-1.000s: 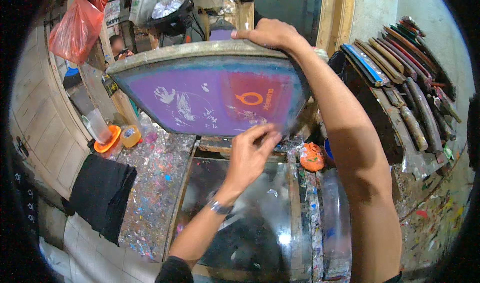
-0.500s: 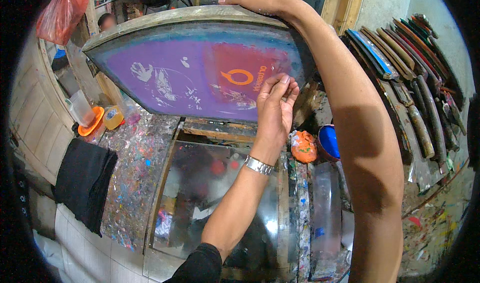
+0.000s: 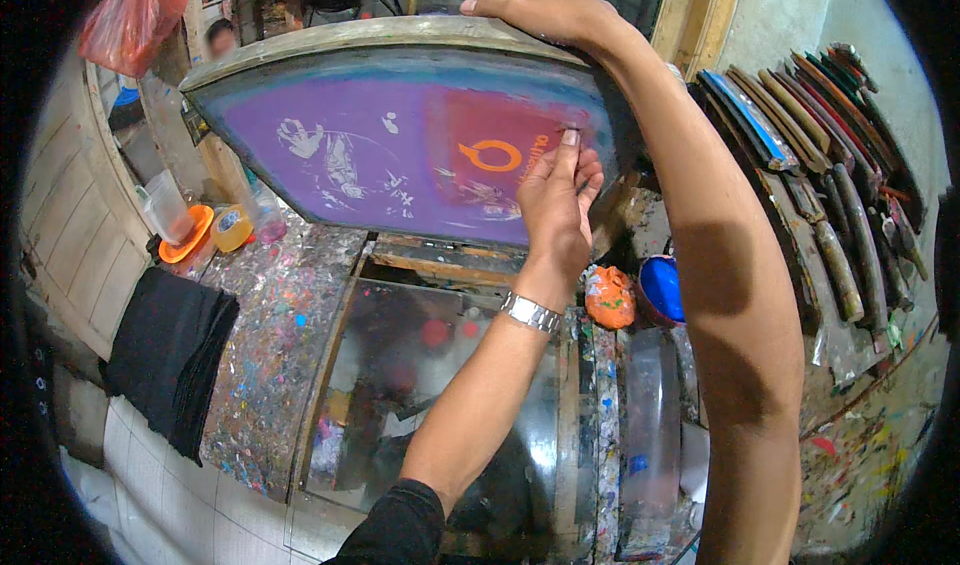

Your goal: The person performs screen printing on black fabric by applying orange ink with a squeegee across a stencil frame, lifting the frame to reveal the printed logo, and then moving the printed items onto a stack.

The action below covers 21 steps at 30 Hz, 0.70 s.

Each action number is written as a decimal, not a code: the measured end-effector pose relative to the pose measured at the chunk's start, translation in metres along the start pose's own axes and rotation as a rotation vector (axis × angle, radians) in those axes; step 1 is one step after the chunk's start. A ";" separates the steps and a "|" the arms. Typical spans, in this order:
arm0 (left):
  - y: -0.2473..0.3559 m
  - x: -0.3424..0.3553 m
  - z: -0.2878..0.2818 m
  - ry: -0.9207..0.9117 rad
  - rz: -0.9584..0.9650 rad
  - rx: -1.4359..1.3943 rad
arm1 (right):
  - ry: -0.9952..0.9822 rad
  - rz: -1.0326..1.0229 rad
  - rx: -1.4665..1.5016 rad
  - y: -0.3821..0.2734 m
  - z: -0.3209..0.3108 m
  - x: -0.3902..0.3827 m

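Note:
A screen-printing frame (image 3: 330, 48) is tilted up in front of me, its purple and red underside facing me with an orange ring design and pale figures. My right hand (image 3: 560, 10) holds its wooden top edge near the right end, the thumb stretched along the wood and the other fingers mostly hidden behind. My left hand (image 3: 560, 190), below a silver wristwatch (image 3: 531, 312), is closed in a pinch at the red area's right side. The thumb tip is up against the screen; anything pinched there is too small to make out.
Below the frame lies a glass-topped table (image 3: 440, 445). Black folded cloths (image 3: 168, 360) are stacked at left, near an orange dish (image 3: 187, 235) and a tape roll (image 3: 231, 228). An orange bundle (image 3: 610, 298) and a blue tub (image 3: 662, 287) stand at right, below several squeegees (image 3: 745, 120).
My left hand has moved slightly up and right, its thumb now farther up the red area and covering part of the orange lettering. The right hand keeps its hold on the frame.

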<state>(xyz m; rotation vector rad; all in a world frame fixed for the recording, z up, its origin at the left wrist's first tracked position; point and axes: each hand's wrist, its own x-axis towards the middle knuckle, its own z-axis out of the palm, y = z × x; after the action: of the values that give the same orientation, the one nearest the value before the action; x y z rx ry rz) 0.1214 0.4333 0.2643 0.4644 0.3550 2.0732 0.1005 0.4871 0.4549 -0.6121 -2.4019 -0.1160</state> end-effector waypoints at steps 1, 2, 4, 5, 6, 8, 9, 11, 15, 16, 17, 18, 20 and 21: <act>-0.001 -0.003 0.002 0.020 -0.041 0.037 | -0.010 0.054 -0.049 0.005 0.002 0.004; -0.002 -0.007 0.004 0.039 -0.080 0.074 | -0.019 0.106 -0.098 0.011 0.002 0.008; -0.013 -0.021 -0.003 0.053 -0.061 0.208 | -0.042 0.053 -0.026 0.007 -0.006 0.002; -0.019 -0.025 -0.013 0.008 0.010 0.346 | -0.036 0.062 -0.041 0.005 -0.006 0.002; -0.012 -0.031 -0.015 -0.027 0.081 0.486 | -0.036 0.071 -0.049 0.000 0.000 0.002; 0.013 -0.027 -0.014 -0.097 0.256 0.583 | -0.039 0.092 -0.087 -0.013 0.006 0.006; 0.034 -0.023 -0.016 -0.109 0.342 0.622 | -0.077 0.073 -0.064 -0.029 0.007 0.003; 0.047 -0.032 -0.017 -0.120 0.715 0.683 | -0.084 0.060 -0.034 -0.022 0.027 -0.001; 0.103 -0.110 -0.049 -0.354 0.690 1.180 | -0.230 0.216 0.013 0.012 0.002 -0.005; 0.123 -0.127 -0.077 -0.359 0.678 1.370 | -0.153 0.210 -0.003 0.019 0.012 -0.005; 0.149 -0.147 -0.103 -0.255 0.632 1.447 | -0.202 0.229 0.003 0.018 0.000 -0.007; 0.185 -0.159 -0.143 -0.199 0.671 1.683 | -0.251 0.252 0.006 0.017 -0.011 -0.009; 0.275 -0.176 -0.257 0.171 0.706 2.015 | -0.155 0.247 0.005 -0.004 0.000 -0.011; 0.342 -0.196 -0.292 0.275 0.719 2.376 | -0.128 0.273 -0.011 -0.012 0.001 -0.015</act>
<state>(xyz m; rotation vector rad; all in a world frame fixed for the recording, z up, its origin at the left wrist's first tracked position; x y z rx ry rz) -0.1744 0.0717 0.1155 1.6783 3.0908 1.0964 0.1043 0.4706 0.4461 -0.9708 -2.4129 0.0279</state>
